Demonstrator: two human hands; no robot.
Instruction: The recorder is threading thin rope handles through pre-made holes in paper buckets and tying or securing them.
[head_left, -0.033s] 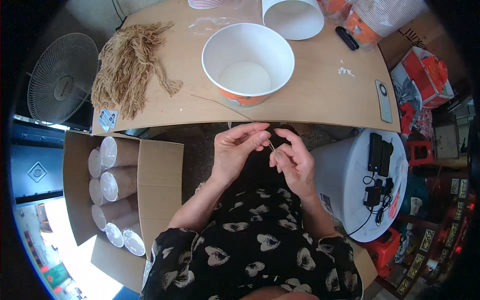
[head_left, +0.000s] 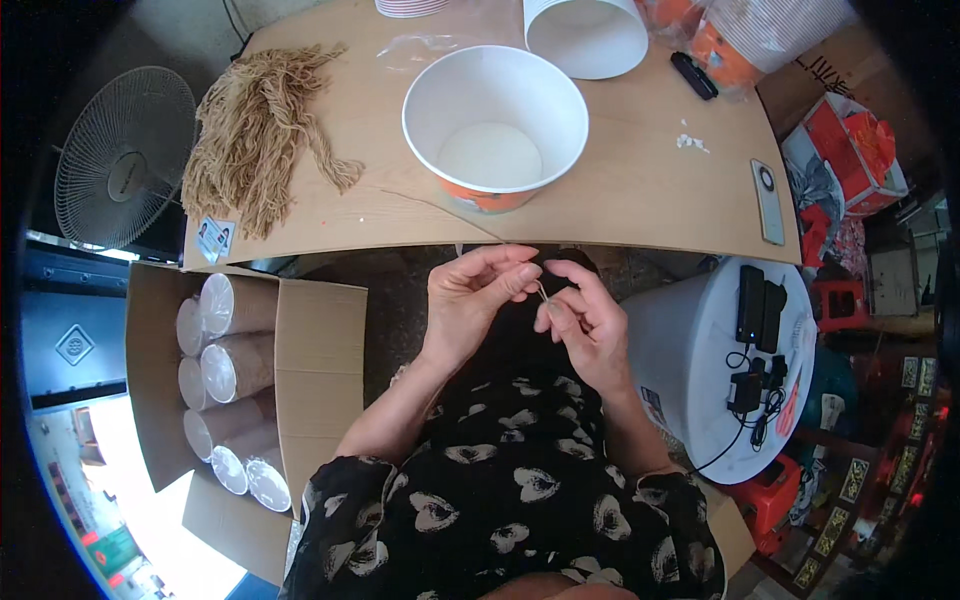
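left hand (head_left: 468,305) and right hand (head_left: 585,325) meet below the table edge (head_left: 640,235), fingertips pinched on a thin tan string (head_left: 455,213) trailing onto the tabletop beside the white paper bowl (head_left: 495,120). string's end between the fingers is too fine to make out. bundle of tan strings (head_left: 255,130) lies well left.

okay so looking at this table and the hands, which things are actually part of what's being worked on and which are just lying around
In use: left hand and right hand pinching one thin tan string; the string bundle and the white paper bowl sit close by.

Lying about: phone, black remote, upturned cup, fan, cardboard box of stacked cups.
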